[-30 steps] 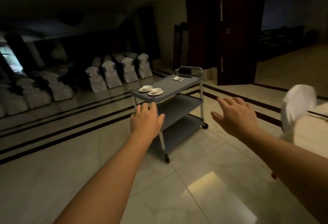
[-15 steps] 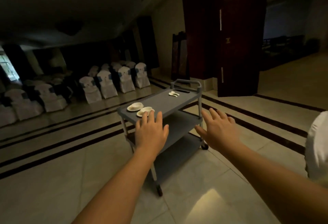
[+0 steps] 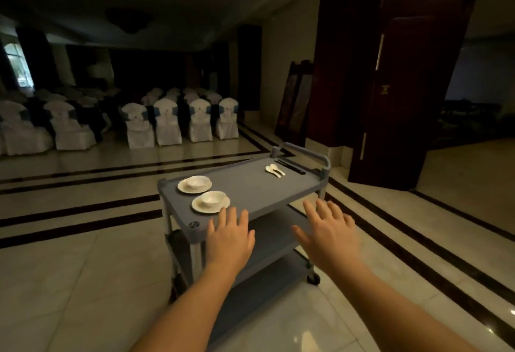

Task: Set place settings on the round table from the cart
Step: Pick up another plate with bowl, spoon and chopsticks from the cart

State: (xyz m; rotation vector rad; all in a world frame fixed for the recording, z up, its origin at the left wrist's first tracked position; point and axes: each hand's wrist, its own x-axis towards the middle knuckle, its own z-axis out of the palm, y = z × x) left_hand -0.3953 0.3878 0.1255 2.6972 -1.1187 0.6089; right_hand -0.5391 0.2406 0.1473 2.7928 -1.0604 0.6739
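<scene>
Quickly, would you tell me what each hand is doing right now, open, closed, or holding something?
Left hand: open, fingers spread, holding nothing, at the cart edge.
Right hand: open, fingers spread, holding nothing.

Banquet hall: rows of covered chairs (image 3: 167,120)

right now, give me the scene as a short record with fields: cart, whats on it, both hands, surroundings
cart: grey three-shelf cart on a tiled floor, handle at its far end
near end of top shelf: two white bowls, each on a saucer, far bowl and near bowl
far end of top shelf: two white spoons beside dark chopsticks
left hand: open, empty, at the cart's near edge
right hand: open, empty, beside the cart
background: rows of white-covered chairs
round table: not in view
</scene>
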